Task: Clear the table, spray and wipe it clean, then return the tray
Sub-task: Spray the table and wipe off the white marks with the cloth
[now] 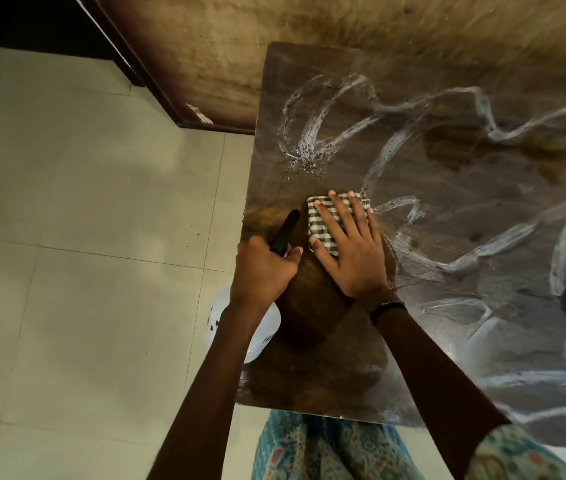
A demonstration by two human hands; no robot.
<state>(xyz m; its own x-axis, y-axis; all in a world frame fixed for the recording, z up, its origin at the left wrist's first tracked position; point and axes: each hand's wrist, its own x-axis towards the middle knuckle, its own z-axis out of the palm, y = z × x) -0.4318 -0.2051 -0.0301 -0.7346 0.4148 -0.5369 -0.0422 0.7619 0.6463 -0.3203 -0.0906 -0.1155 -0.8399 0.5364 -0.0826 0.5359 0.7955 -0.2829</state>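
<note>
The dark wooden table (465, 209) is streaked with white foamy spray trails across most of its top. My right hand (347, 247) lies flat, fingers spread, pressing a folded black-and-white checked cloth (323, 223) onto the table near its left edge. My left hand (262, 268) grips a spray bottle by its black nozzle (285, 232); the white bottle body (260, 336) hangs below the hand, beside the table's left edge and partly hidden by my forearm. No tray is in view.
Pale floor tiles (84, 237) stretch to the left of the table. A stained tan wall (343, 26) runs behind the table, with a dark wooden door frame (156, 81) at its left. My patterned clothing (326, 448) touches the table's near edge.
</note>
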